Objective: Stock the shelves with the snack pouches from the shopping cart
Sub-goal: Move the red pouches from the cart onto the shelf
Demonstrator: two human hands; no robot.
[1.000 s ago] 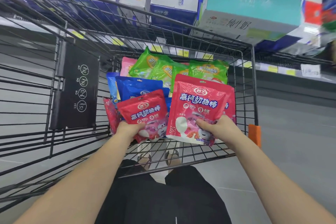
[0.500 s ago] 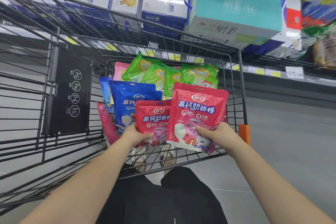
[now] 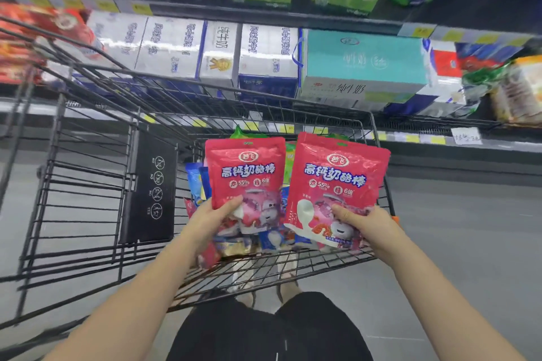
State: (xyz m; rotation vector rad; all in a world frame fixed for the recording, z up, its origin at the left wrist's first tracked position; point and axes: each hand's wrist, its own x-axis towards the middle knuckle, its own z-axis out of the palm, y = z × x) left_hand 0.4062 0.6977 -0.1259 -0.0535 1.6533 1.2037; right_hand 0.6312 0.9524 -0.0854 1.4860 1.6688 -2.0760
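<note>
Grip: left hand pinches 1 red pouch, right hand the 2nd red pouch, btm edges, centre frame; both look light, floppy.

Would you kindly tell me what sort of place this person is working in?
Most likely a supermarket aisle. A wire shopping cart holds snack pouches, the shelves beyond it carry boxed milk cartons, and yellow price tags line the shelf edges.
</note>
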